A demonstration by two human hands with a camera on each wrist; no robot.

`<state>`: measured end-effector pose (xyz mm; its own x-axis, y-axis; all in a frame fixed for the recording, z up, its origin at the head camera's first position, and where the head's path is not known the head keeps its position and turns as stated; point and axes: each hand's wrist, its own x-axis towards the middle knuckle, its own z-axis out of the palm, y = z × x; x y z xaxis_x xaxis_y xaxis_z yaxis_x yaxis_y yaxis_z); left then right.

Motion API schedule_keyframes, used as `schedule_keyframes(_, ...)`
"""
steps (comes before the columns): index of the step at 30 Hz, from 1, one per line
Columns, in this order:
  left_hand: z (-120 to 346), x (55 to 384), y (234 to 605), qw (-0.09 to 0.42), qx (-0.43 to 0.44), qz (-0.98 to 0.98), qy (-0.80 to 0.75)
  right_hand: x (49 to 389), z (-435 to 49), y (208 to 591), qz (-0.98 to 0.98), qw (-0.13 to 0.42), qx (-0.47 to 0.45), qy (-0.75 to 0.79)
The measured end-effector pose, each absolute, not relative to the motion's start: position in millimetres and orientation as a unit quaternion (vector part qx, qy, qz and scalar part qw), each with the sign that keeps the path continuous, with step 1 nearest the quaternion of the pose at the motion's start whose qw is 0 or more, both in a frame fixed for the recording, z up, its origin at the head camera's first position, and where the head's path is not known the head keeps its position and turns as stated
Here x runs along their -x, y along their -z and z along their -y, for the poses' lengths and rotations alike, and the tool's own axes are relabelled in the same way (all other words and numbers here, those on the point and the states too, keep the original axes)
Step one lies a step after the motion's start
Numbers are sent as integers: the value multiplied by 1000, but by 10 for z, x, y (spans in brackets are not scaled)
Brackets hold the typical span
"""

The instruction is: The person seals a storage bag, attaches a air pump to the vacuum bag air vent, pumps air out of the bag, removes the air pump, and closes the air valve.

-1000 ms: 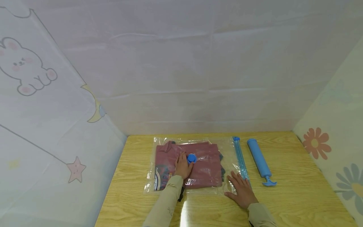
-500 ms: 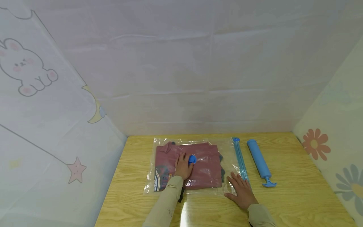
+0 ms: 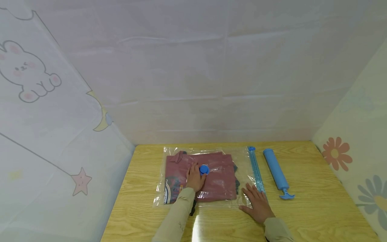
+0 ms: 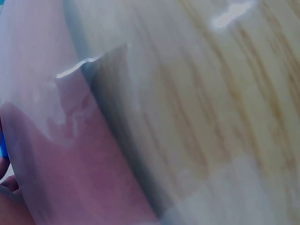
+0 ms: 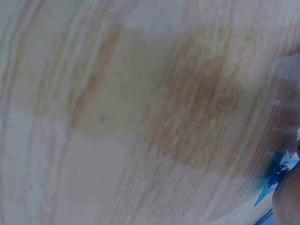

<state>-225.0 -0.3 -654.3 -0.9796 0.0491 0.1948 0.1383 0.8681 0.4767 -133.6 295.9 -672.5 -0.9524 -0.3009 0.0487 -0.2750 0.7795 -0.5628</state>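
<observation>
The clear bag [image 3: 244,161] stretches sideways under its blue cap [image 3: 204,169]. Nearer, the left hand [image 3: 195,178] lies at the cap's left; I can't tell if it pinches. Well right of the cap, the right hand [image 3: 257,203] spreads wide.

There are two hands [image 3: 196,178] [image 3: 258,205], one clear bag [image 3: 243,164], one maroon cloth bundle [image 3: 219,176], one blue cap [image 3: 204,169], one blue slider [image 3: 251,148], one blue pump [image 3: 275,169], one counter [image 3: 320,191], and, printed, one bear [image 3: 30,74], one pink star [image 3: 81,180], one moon [image 3: 103,124], two bold flowers [image 3: 335,153] [image 3: 380,201].

Glossy plastic bag [image 3: 244,164], wood-grained table [image 3: 320,208]
</observation>
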Motion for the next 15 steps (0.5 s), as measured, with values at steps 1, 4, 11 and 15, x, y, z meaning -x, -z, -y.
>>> schedule_keyframes(1,6,2250,6542,87,48,962,254,1334,-2957,6725,-943,19,153,295)
schedule_keyframes(4,15,2255,6546,81,46,963,252,1335,-2951,6724,-943,17,153,296)
schedule_keyframes(11,22,2270,6555,66,39,960,269,1342,-2956,6721,-943,42,143,299)
schedule_keyframes(15,23,2273,6557,67,40,962,263,1349,-2963,6746,-943,37,144,297)
